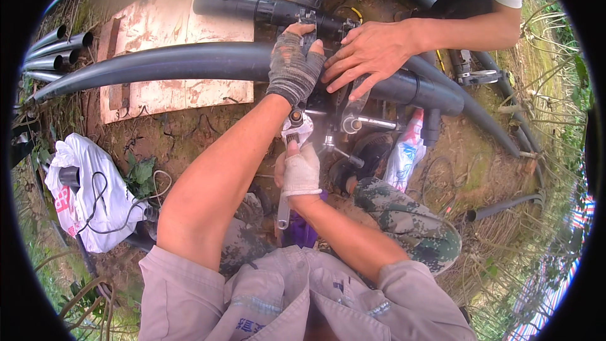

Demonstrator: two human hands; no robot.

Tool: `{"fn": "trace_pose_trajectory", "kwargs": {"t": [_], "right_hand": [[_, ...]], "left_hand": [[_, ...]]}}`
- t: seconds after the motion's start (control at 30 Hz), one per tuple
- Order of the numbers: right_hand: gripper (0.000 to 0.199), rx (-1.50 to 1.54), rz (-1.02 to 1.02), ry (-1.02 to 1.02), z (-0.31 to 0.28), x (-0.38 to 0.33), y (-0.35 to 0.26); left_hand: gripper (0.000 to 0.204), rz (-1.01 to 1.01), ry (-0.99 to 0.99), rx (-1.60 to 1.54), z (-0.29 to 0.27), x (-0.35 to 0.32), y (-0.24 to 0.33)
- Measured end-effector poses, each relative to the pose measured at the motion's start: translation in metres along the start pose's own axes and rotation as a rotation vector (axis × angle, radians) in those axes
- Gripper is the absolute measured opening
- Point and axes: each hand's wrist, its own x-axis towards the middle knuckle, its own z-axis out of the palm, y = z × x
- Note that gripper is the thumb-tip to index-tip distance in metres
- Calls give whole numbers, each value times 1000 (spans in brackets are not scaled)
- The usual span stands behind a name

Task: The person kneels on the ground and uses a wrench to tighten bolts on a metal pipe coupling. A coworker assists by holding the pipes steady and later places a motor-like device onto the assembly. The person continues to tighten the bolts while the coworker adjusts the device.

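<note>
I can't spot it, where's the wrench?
In the head view, the wrench is near the centre, gripped by the right hand, just below the clamp on the big black pipe.

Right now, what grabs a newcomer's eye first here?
The big black pipe arcing across the upper middle, with a metal clamp fitted around it. The left hand in a grey fingerless glove grips the clamp, and the right hand below holds a wrench. A co-worker's bare hand presses on the pipe from the upper right.
</note>
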Motion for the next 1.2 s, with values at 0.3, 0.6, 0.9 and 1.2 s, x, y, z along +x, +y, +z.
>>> {"fn": "trace_pose_trajectory", "kwargs": {"t": [0.3,0.6,0.9,1.2], "right_hand": [[20,147,57,9,8,4,8],[24,-212,-15,-101,-112,-28,-59],[25,-648,253,-329,-155,3,-170],[26,-653,313,-350,-143,21,-177]], "left_hand": [[35,-71,-68,-27,2,4,-2],[36,-99,-84,1,3,3,2],[34,-82,-73,9,1,3,-8],[36,-114,-84,-26,-2,3,-4]]}}
